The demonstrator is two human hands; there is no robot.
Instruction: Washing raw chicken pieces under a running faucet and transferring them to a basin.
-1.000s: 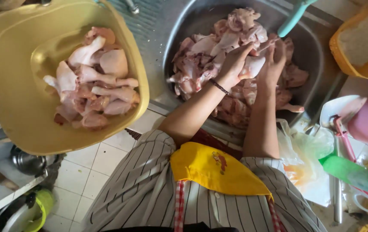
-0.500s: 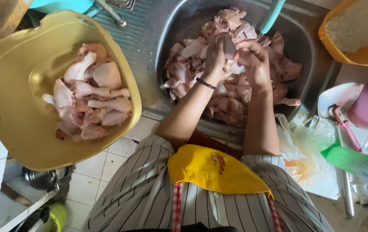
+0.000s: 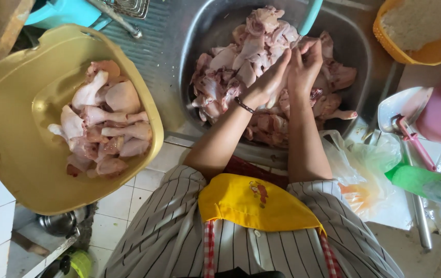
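Both hands are down in the steel sink point(image 3: 354, 46), working on the same raw chicken piece point(image 3: 290, 56) near the top of the pile of raw chicken point(image 3: 231, 77) that fills the basin. The left hand point(image 3: 269, 82), the one with the dark bracelet point(image 3: 244, 105) on its wrist, has its fingers together and curled round the piece from the near side. The right hand point(image 3: 303, 69) is just beside it, fingertips pinched on a bit of skin or fat at the upper edge. Exactly how firm either grip is, I can't tell from this angle. By the look of it this stuff will be a pain to handle: wet, soft, floppy skin that slides off the meat, so I'd guess a bare pinch slips easily. Better to grab where there's bone under it, like a drumstick end or a joint, and pull skin against that. Each piece looks light, the heap not so much. Off to the left a yellow plastic basin point(image 3: 4, 118) holds paler chicken legs point(image 3: 104, 128), well apart from the sink. A plastic bag point(image 3: 370, 170) sits right of the sink.
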